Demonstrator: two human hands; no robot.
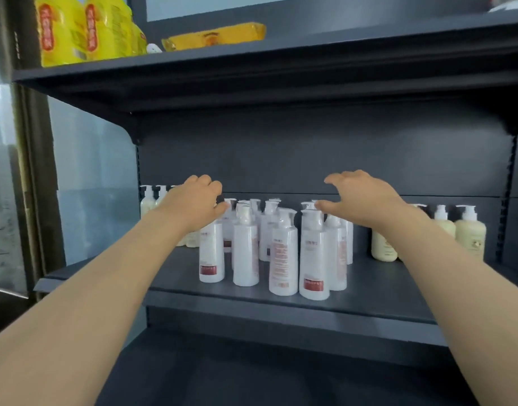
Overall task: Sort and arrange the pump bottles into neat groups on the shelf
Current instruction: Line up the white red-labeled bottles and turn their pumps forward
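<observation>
Several tall white pump bottles (282, 256) with red labels stand clustered in the middle of the dark shelf (369, 291). Cream pump bottles stand at the back left (148, 200) and at the right (470, 232). My left hand (197, 203) reaches over the left side of the white cluster, fingers curled at the pump tops; whether it holds one is hidden. My right hand (366, 197) hovers spread above the right side of the cluster, thumb near a pump head (309, 206), holding nothing.
An upper shelf (251, 65) hangs close overhead, carrying yellow packages (85, 27). A lower dark shelf (251, 376) lies below. A glass panel (91, 186) borders the left side.
</observation>
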